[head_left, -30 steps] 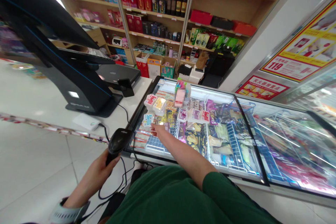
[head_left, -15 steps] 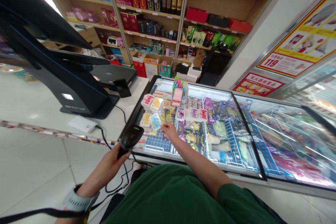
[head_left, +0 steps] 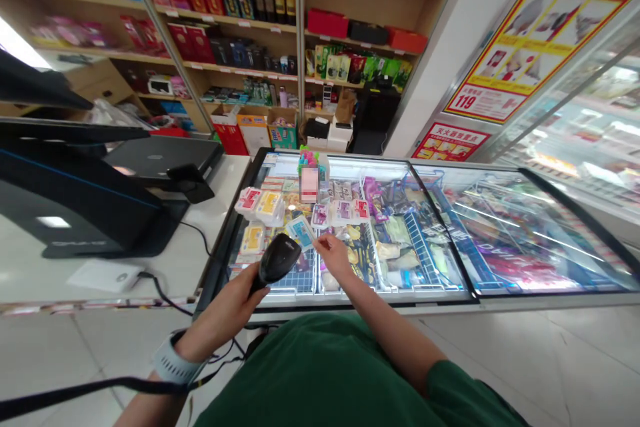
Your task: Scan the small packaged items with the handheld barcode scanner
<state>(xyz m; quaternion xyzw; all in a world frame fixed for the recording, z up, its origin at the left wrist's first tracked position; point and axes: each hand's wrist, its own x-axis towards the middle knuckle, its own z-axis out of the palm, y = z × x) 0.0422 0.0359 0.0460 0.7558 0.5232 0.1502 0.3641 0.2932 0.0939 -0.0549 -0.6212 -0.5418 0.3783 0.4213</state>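
My left hand (head_left: 245, 297) is wrapped round the handle of a black barcode scanner (head_left: 280, 258), whose head is over the freezer's glass top. My right hand (head_left: 333, 255) pinches the edge of a small pack with a blue-and-white label (head_left: 301, 233), close by the scanner head. Left of that pack lies a yellow-labelled pack (head_left: 253, 239). Behind it sit stacked tubs with a yellow label (head_left: 270, 205) and a red label (head_left: 249, 200). To the right, purple-labelled packs (head_left: 343, 211) and a red-labelled one (head_left: 361, 209) stand in a row on the glass.
The glass-topped freezer (head_left: 465, 290) holds wire baskets of bagged goods. A monitor stand (head_left: 100, 213), a black phone-like device (head_left: 190, 183) and a white box with a cable (head_left: 105, 275) are on the left counter. Colourful items (head_left: 309, 159) stand at the freezer's back edge.
The view has turned to the right. My right hand has brought the blue-labelled pack away from the yellow-labelled one, and the scanner has come closer to it.
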